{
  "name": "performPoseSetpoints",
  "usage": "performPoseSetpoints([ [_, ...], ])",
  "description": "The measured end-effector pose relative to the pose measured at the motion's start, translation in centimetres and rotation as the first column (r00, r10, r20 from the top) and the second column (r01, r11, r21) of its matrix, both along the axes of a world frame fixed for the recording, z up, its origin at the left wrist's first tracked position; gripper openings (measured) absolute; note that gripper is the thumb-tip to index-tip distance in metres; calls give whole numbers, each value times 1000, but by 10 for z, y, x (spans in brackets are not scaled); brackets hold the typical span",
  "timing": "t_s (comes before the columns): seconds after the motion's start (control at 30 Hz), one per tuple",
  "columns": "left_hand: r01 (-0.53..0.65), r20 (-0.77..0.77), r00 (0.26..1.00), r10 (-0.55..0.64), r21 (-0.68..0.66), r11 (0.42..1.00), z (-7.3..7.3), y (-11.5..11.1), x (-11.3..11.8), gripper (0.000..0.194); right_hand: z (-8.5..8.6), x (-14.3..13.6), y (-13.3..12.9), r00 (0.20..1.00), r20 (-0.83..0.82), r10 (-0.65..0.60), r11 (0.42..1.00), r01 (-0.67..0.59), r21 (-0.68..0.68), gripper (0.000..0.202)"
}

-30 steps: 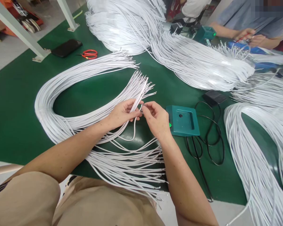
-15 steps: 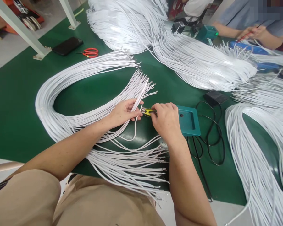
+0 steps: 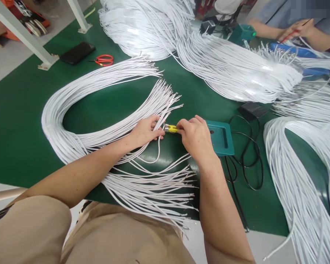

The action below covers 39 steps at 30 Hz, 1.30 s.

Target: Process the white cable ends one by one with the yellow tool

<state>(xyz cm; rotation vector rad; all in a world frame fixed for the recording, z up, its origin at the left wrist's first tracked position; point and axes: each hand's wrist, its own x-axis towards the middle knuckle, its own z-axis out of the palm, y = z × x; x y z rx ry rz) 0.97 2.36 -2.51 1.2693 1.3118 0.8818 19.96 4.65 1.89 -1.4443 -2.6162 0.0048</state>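
A green table (image 3: 22,121) fills the view, covered with heaps of white wire. The largest heaps (image 3: 231,73) lie at the far side; another mass (image 3: 302,183) runs down the right edge. In front of the person, one looped bundle (image 3: 71,106) curves round from the left, its cut ends fanning out toward the middle and again at the near edge.

A teal box (image 3: 222,137) sits just right of the hands, with a black cable (image 3: 250,165) coiled beside it. Far left lie a dark phone (image 3: 77,53) and red scissors (image 3: 104,60). Another person's hands (image 3: 294,31) work at the far right corner.

The left hand (image 3: 144,131) rests on the bundle's ends, fingers pinched on a single wire (image 3: 158,148) that droops below. The right hand (image 3: 195,137) is closed around a small yellow tool (image 3: 172,128), whose tip meets the wire end between the two hands.
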Motion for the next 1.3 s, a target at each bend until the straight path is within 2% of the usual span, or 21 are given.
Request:
performPoseSetpoints([
  [0.13,28,-60,998,-27,11,1000,-2,-1,-1,32,2,-2,-1,1000,19,-10,1000,10,-17,20],
  [0.27,33,-5,999,-33,-35,999,-1,-2,0,36,1,1,-5,1000,-14,-7,1000,8,24,18],
  [0.37,27,70,997,-22,-80,996,-1,-1,1,39,-3,8,-7,987,-35,-155,974,159,162,24],
  [0.47,15,142,990,3,-125,992,0,1,0,40,-10,12,-6,954,-16,-300,931,296,216,31],
  [0.63,-9,168,985,31,-126,992,7,2,-5,41,-12,12,-5,952,-2,-307,930,300,210,30],
  [0.73,-33,165,985,46,-79,996,11,2,-9,46,-2,6,-8,961,-118,-249,941,269,207,29],
  [0.8,-35,176,983,45,-57,998,13,2,-11,52,8,-4,-14,963,-249,-99,982,134,131,25],
  [0.83,-31,187,981,40,-51,998,14,2,-12,53,13,-9,-18,951,-309,15,998,6,67,24],
  [0.87,-24,198,980,33,-49,998,15,2,-12,53,17,-16,-23,925,-352,142,988,-152,-3,23],
  [0.9,-20,207,978,30,-53,998,15,2,-12,49,19,-22,-28,891,-369,263,948,-309,-72,22],
  [0.93,-16,212,977,28,-60,998,16,1,-12,45,20,-28,-33,867,-356,348,901,-414,-129,22],
  [0.97,-12,215,976,27,-69,998,17,1,-12,42,20,-34,-38,861,-312,401,868,-466,-173,22],
  [1.03,-11,212,977,29,-87,996,18,1,-12,39,16,-44,-47,878,-169,448,848,-477,-230,26],
  [1.13,-23,216,975,42,-90,996,19,1,-13,39,12,-53,-57,915,-9,404,845,-377,-380,29],
  [1.2,-39,223,973,58,-89,995,19,0,-14,39,15,-55,-60,932,-17,363,778,-313,-546,28],
  [1.27,-43,212,975,60,-86,995,19,0,-14,41,21,-53,-60,923,-67,379,679,-327,-657,26],
  [1.3,-39,202,978,55,-82,996,19,-1,-15,41,24,-50,-57,922,-114,369,651,-344,-676,26],
])
